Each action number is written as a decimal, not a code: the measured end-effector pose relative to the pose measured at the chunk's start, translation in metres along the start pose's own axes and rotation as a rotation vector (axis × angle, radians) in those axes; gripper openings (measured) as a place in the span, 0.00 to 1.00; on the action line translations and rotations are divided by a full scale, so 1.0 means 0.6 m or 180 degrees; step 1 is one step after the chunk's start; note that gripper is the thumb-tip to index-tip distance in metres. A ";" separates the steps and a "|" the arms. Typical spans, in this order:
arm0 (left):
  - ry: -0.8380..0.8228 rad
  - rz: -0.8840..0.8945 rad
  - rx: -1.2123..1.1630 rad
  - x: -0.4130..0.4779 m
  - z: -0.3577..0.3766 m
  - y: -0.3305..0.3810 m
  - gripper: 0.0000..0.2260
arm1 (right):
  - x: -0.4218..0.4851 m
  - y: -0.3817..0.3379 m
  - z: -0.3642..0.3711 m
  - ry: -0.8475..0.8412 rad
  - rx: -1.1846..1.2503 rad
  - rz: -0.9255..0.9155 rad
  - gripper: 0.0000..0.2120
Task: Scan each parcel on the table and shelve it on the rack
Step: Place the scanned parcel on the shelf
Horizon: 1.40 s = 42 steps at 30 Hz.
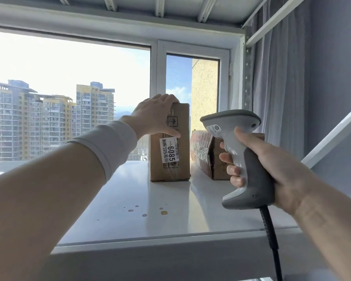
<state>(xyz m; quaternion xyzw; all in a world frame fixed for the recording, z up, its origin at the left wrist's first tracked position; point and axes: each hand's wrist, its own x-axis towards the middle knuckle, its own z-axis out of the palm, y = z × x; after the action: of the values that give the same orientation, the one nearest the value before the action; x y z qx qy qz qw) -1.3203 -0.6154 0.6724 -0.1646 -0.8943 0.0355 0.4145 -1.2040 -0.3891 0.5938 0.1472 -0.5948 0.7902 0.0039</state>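
At the centre of the frame a brown parcel (181,167) stands upright on the white shelf (150,209) of the rack, its white label (169,150) reading 6085 and facing the camera. The left hand (152,116) reaches in from the lower left and grips the parcel's top left corner, fingers curled over the top edge and thumb pressed on the front face just above the label. Just right of it sits a 2nd parcel (205,153), lower and wrapped in glossy tape. At centre right the right hand (272,159) wraps its fingers round the handle of a grey scanner (251,175), head pointing up and left; its black cable (271,236) drops to the bottom edge. Small brown stains (162,212) mark the shelf's near part.
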 end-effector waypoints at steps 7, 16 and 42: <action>0.0031 0.0064 -0.0083 0.004 0.006 -0.003 0.41 | 0.006 0.002 -0.002 -0.0071 0.0146 0.0116 0.19; 0.0277 -0.0058 -0.0650 -0.031 -0.057 0.060 0.44 | -0.044 -0.011 -0.001 0.0015 0.0374 -0.0062 0.16; -0.1992 -0.0306 -0.6578 -0.602 -0.276 0.996 0.15 | -0.956 -0.012 -0.268 0.3061 -0.0271 -0.0471 0.10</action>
<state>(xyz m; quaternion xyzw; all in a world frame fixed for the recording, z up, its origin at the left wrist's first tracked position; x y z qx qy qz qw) -0.8198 -0.1808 0.3979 -0.3831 -0.5633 -0.7119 -0.1708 -0.6907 -0.1390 0.4246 -0.1929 -0.5453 0.7413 0.3404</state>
